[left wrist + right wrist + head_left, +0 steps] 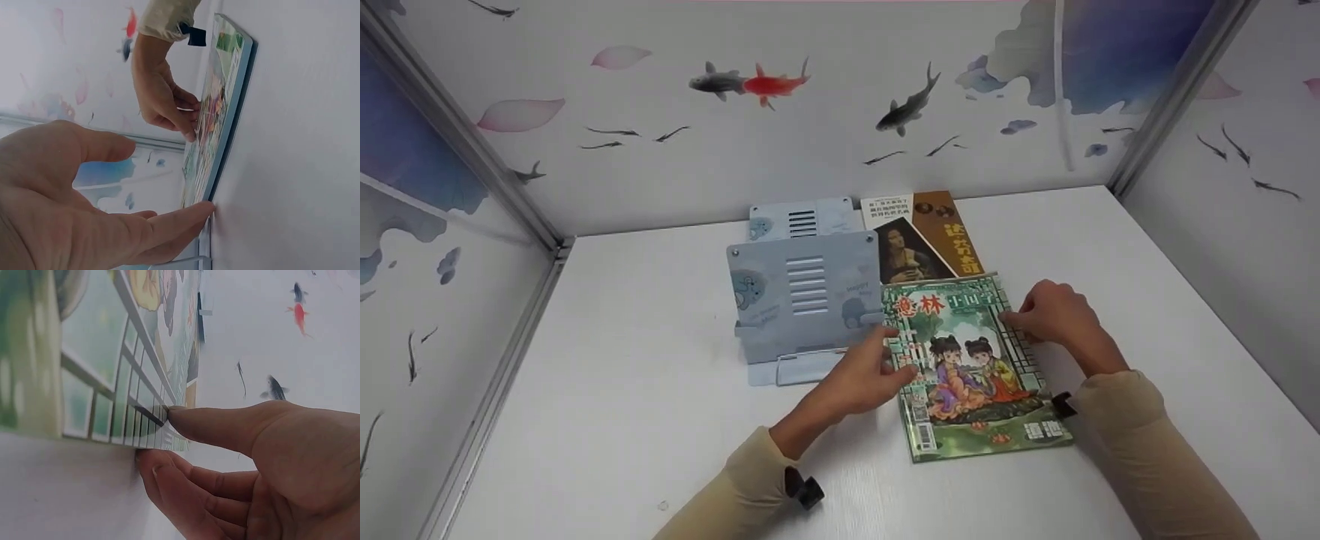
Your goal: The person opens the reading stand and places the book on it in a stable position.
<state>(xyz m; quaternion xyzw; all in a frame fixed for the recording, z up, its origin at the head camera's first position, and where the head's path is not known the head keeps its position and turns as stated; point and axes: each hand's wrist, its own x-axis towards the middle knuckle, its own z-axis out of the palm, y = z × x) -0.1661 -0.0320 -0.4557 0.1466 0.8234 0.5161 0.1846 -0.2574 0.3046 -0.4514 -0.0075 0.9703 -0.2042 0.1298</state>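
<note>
Magazine [967, 360] lies to the right of the front blue stand [806, 292], its near end reaching closer to you than the stand's foot. Going left to right, that stand comes first, slotted down its middle; among its faint print, "HAPPY" seems legible at the right. Directly behind it shows a second blue stand [836, 214]. By the front stand's lower right side is your left hand [862, 379], fingers extended against the spine, thumb held off, gripping nothing. Use those straight fingers as a fence, so the spine does not slide toward the stand. Behind and right of the stand, a brown-and-white book [911, 244] carries 达芬奇 in yellow; its smaller lines are too blurred to trust. Your magazine overlaps it in view; its title reads 意林 in red, then 小国学, while the print by its barcode [926, 436] is too small to read. Farthest right of the stand, your right hand [1057, 319] pinches the outer edge, thumb on the cover, fingertips underneath. If you mean to lift, gather every page rather than the cover alone, and raise both edges evenly, clear of the stand.
</note>
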